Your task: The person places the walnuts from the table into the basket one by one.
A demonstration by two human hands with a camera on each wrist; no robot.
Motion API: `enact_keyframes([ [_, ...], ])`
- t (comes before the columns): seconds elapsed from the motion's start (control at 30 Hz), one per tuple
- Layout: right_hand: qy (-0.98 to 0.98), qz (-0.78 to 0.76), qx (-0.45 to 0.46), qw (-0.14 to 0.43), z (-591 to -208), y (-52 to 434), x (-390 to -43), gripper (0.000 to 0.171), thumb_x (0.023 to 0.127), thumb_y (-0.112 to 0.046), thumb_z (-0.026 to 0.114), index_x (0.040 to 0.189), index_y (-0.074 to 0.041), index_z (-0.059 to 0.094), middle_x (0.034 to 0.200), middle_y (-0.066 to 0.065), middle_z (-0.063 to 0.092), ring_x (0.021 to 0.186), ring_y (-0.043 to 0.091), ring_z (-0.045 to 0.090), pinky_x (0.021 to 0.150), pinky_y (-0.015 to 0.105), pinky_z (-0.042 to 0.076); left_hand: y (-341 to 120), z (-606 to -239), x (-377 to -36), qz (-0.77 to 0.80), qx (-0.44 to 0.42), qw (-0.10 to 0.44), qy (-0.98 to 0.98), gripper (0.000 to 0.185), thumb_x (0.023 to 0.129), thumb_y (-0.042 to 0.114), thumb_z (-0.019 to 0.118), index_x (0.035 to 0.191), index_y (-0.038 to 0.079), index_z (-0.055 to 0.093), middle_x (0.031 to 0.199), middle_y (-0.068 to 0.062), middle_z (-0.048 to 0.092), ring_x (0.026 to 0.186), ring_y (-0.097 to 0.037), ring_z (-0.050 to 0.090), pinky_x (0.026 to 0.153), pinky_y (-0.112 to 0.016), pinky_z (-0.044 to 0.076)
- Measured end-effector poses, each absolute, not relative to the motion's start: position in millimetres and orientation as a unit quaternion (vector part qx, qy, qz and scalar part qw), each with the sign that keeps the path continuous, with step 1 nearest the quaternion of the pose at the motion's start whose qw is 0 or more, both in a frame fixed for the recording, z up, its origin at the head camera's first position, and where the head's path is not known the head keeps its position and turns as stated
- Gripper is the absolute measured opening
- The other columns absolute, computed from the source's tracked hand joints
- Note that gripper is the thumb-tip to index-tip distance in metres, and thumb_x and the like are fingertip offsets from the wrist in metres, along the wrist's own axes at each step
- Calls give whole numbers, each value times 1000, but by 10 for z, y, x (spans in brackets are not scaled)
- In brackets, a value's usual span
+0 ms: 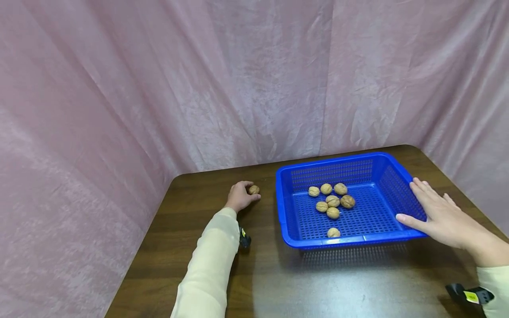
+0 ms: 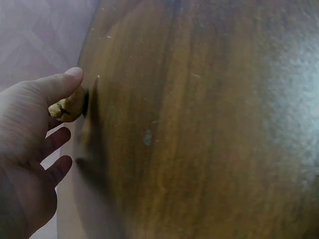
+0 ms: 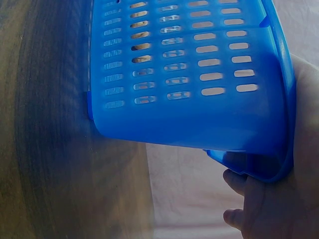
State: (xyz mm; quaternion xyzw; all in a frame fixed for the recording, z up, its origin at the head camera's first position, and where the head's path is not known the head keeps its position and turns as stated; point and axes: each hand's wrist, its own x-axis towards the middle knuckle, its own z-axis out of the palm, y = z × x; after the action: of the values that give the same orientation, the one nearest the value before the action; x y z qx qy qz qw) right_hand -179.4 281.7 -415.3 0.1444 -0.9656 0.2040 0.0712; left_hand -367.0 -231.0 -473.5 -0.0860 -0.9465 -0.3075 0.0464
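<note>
My left hand (image 1: 240, 196) pinches a walnut (image 1: 254, 190) between thumb and fingers, low over the table left of the basket. In the left wrist view the thumb lies along one side of that walnut (image 2: 69, 106), with other fingers spread below it. A blue plastic basket (image 1: 283, 207) stands to the right and contains several walnuts (image 1: 332, 201). At its right front corner rests my right hand (image 1: 447, 218), fingers straight and thumb stretched over the rim. The basket's slotted wall (image 3: 189, 119) fills much of the right wrist view, where the hand shows only partly beside the rim.
The brown wooden table (image 1: 191, 207) has rounded far corners. Behind it and along its sides hangs a pink curtain (image 1: 254, 88). Small black devices (image 1: 245, 238) are worn at both wrists. Light glares off the table's front part.
</note>
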Motion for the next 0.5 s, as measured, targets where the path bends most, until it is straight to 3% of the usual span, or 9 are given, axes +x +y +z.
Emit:
enact_keyframes([
  [0.17,-965,202,150,79,-4165,2814,-1790,96,92,-47,60,151,7,6,157,26,-3,143,34,-14,103,60,-21,-2319,-4786,-3639,-294,-73,51,-952,53,80,30,80,126,9,63,120,-7,63,111,-27,57,94,-41,45],
  [0.5,-964,199,150,87,-4162,2824,-1788,96,92,-46,60,151,6,6,157,26,-3,143,32,-15,103,59,-23,-2281,-4683,-3628,-325,-90,89,-937,44,82,22,78,121,7,66,110,-5,68,101,-22,62,87,-38,50],
])
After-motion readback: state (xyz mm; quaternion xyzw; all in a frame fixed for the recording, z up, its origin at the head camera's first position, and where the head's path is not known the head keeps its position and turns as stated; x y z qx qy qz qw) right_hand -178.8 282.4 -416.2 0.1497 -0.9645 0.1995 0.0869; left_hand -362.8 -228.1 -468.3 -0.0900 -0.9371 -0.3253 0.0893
